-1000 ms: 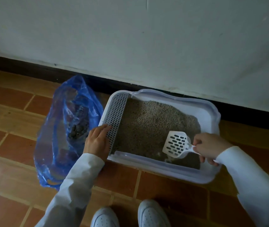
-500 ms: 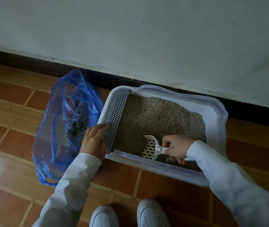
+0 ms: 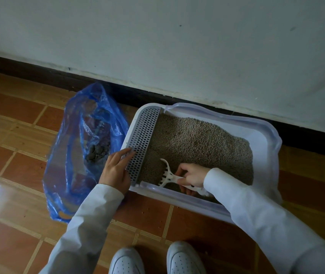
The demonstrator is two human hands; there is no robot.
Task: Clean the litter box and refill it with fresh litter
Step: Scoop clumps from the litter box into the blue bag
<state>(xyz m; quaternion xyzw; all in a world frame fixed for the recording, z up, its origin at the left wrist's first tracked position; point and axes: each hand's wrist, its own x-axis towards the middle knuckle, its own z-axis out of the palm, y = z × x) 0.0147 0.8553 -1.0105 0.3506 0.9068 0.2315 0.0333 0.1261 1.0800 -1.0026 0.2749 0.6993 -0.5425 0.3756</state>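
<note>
The front of the slotted scoop (image 3: 165,173) is buried in the litter (image 3: 197,143), and its handle is covered by the right hand (image 3: 192,176). The near right corner of the litter box (image 3: 266,139) is hidden by the right sleeve (image 3: 256,214). Both white shoes (image 3: 127,261) are cut off by the bottom edge. The dark clumps (image 3: 96,153) inside the blue bag (image 3: 74,175) are blurred by the plastic.

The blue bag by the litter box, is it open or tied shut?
Open. The blue bag lies on the floor with its mouth spread and handles loose, and dark clumps show inside it.
</note>
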